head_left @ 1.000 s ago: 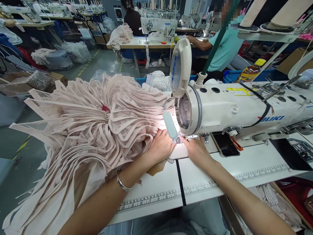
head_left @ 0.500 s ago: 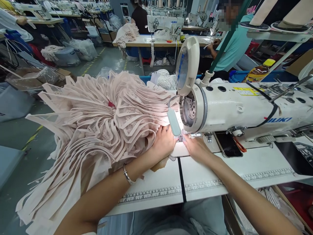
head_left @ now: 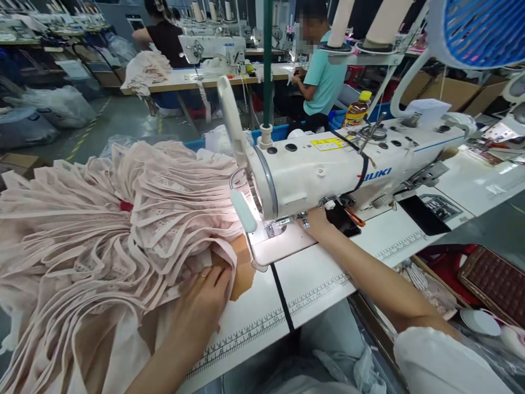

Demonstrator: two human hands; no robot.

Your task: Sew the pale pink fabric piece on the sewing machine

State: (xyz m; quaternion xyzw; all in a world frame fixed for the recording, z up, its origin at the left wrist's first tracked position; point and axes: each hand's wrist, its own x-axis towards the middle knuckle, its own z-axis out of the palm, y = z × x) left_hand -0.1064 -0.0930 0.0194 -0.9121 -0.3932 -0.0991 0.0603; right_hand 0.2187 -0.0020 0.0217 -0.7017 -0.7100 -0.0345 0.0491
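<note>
Head view, left hand (head_left: 203, 303): moved back from the needle since a second ago; now lies flat, fingers spread, on the edge of the pink pile (head_left: 102, 230).
Right hand (head_left: 318, 221): shifted right under the machine (head_left: 328, 164), beside a phone (head_left: 342, 219); grip cannot be told.
Plate (head_left: 279, 249): bare now, so one seam seems finished.

Bottle (head_left: 356, 111), blue fan (head_left: 478, 30), thread cones (head_left: 385, 22), person in teal shirt (head_left: 326, 82)
</note>
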